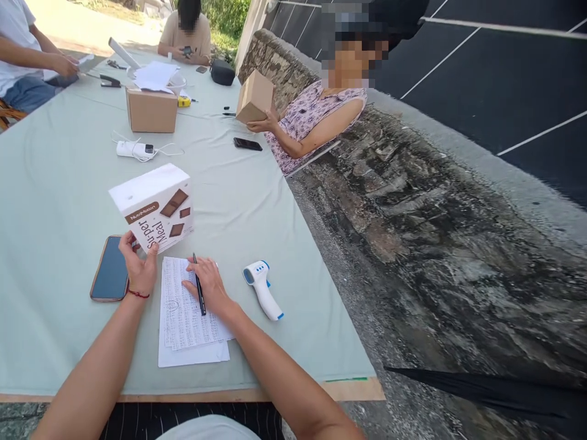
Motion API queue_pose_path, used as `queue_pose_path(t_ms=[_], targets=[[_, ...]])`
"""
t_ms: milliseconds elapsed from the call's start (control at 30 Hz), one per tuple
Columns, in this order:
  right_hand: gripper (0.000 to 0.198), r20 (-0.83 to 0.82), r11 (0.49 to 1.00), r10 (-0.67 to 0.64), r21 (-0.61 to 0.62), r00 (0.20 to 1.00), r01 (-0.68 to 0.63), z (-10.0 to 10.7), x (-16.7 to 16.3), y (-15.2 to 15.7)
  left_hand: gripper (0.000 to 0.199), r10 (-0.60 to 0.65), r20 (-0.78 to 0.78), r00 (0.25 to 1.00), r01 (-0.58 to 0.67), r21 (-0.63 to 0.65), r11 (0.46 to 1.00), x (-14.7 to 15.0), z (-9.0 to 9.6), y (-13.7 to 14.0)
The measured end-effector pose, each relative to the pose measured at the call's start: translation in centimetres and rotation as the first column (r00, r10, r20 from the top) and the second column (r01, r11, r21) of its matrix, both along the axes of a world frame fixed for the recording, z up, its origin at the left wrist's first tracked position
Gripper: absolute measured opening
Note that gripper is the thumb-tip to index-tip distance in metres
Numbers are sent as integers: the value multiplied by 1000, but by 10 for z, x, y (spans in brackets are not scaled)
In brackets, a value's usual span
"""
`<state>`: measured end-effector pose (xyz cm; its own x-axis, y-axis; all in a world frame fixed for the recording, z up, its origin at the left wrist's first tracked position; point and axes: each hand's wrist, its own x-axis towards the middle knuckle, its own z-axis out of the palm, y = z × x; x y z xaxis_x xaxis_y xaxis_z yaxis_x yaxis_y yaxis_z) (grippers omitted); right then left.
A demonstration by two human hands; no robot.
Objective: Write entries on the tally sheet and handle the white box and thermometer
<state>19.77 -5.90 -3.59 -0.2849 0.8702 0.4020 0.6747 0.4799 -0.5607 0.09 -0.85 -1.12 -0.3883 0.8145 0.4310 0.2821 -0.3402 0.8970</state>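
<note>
My left hand (141, 269) grips the lower edge of a white food box (156, 205) with brown bar pictures and "NutriMotion Su-per Meal" lettering. The box is tilted, its printed front facing me. A black pen (199, 287) is in my right hand (208, 284), which rests on closely written sheets of paper (183, 321). Left of the papers, partly behind my left hand, lies a phone (109, 269) with a dark screen. A white and blue infrared thermometer (263, 290) lies to the right of my right hand.
Farther up the cloth-covered table (59, 244) are a white device with a cable (135, 150), a cardboard box (151, 112) topped with papers, and a black phone (247, 144). A person at the right holds another cardboard box (255, 98). Two more people sit at the far end.
</note>
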Motion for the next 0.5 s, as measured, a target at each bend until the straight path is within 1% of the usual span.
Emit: queue_pose_path(t_ms=[100, 133, 167, 233, 300, 333, 400, 433, 500], targets=[[12, -84, 997, 66, 32, 994, -63, 5, -1, -8, 66, -118, -30, 993, 117, -49, 992, 6, -7, 8], [12, -120, 997, 69, 48, 990, -64, 7, 0, -10, 62, -156, -34, 987, 153, -75, 985, 8, -9, 11], [12, -153, 997, 48, 61, 987, -39, 9, 3, -11, 56, -170, -42, 985, 165, -98, 981, 9, -10, 13], [13, -194, 994, -70, 65, 978, 84, 11, 12, -15, 44, -126, -78, 989, 115, -137, 984, 7, -11, 14], [16, -191, 970, -227, 44, 955, 240, 10, 25, -19, 30, -55, -149, 987, 30, -164, 986, 2, -9, 13], [17, -175, 953, -290, 33, 941, 301, 7, 31, -21, 23, -47, -195, 980, 11, -182, 983, -2, -7, 11], [20, -133, 925, -373, 19, 918, 379, 1, 41, -24, 16, -98, -316, 944, 28, -220, 975, -9, -3, 5], [21, -114, 918, -393, 12, 913, 397, -2, 43, -26, 15, -146, -387, 910, 55, -236, 970, -13, 0, 1], [21, -91, 918, -395, -7, 914, 396, -7, 44, -28, 15, -239, -531, 813, 107, -267, 958, -17, 4, -6]])
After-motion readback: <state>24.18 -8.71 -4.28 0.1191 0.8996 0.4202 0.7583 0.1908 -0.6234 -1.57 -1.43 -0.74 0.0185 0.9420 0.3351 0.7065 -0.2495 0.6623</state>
